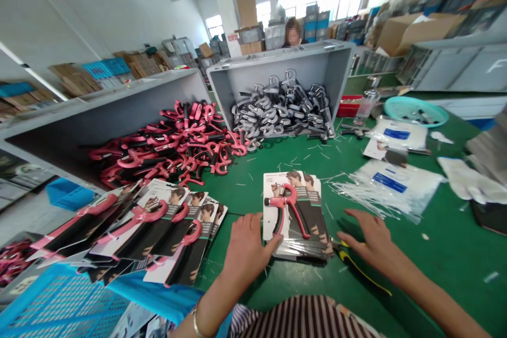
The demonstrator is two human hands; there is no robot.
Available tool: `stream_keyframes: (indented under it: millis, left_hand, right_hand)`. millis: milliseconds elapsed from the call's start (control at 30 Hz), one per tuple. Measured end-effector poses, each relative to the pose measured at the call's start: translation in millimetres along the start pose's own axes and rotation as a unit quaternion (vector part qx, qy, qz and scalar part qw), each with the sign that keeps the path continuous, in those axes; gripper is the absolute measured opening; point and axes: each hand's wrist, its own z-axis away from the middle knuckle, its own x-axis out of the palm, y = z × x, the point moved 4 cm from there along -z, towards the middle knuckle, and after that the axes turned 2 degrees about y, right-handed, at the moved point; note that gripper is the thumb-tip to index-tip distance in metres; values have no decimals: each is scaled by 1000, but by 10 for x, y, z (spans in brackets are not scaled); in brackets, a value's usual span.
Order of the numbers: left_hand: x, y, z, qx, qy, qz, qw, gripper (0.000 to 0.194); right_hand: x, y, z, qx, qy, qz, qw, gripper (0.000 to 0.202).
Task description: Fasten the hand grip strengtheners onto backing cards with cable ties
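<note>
A pink and black hand grip point(291, 206) lies on the top card of a stack of printed cards point(317, 211) on the green table. My left hand point(249, 243) rests at the left side of that stack, its thumb on the lower left edge and its fingers extended. My right hand point(368, 235) is just right of the stack with its fingers spread and nothing held in them. Under and beside it lie yellow and black pliers point(362, 269). White zip ties point(356, 195) are scattered beyond my right hand.
A grey crate point(336, 58) holds grey grips; another point(79, 111) spills pink grips. Carded pink grips point(146, 232) overlap above a blue basket point(59, 301) at left. Plastic bags point(400, 185), a teal dish point(415, 111) and a white glove point(471, 179) lie right. A person sits beyond.
</note>
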Motion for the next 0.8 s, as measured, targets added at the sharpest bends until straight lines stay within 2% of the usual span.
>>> stream_keyframes:
  millis: [67, 133, 233, 300, 400, 433, 500, 567, 633, 700, 800]
  left_hand:
    - [28, -29, 23, 4, -33, 9, 999, 36]
    - [24, -20, -13, 9, -50, 17, 999, 22]
    - [-25, -19, -89, 26, -85, 23, 996, 14]
    - [-70, -67, -100, 41, -110, 53, 992, 17]
    - [-134, -189, -69, 39, -118, 136, 983, 20]
    - [-151, -215, -61, 41, -109, 158, 981, 21]
    - [-170, -207, -61, 65, -83, 182, 978, 22]
    - [-155, -133, -79, 97, -60, 195, 974, 23]
    - [-102, -54, -103, 105, -41, 212, 971, 21]
    - [-27, -26, -121, 74, -17, 240, 968, 18]
    - [86, -79, -112, -11, 26, 292, 956, 18]
  right_hand:
    - [93, 198, 306, -1, -52, 77, 996, 74]
    - [193, 253, 484, -35, -70, 135, 988, 73]
    - [236, 244, 467, -58, -75, 182, 979, 57]
    - [134, 181, 328, -64, -70, 174, 980, 48]
    - [-176, -185, 75, -115, -8, 121, 986, 38]
    - [-270, -391, 3, -142, 14, 98, 985, 34]
    - [-337, -874, -107, -202, -3, 46, 978, 26]
    - [-260, -1323, -182, -232, -39, 50, 971, 17]
    - [-110, -1629, -231, -240, -48, 111, 963, 11]
    - [36, -1780, -253, -255, -47, 170, 951, 10]
    - [115, -1802, -277, -271, -59, 187, 942, 8]
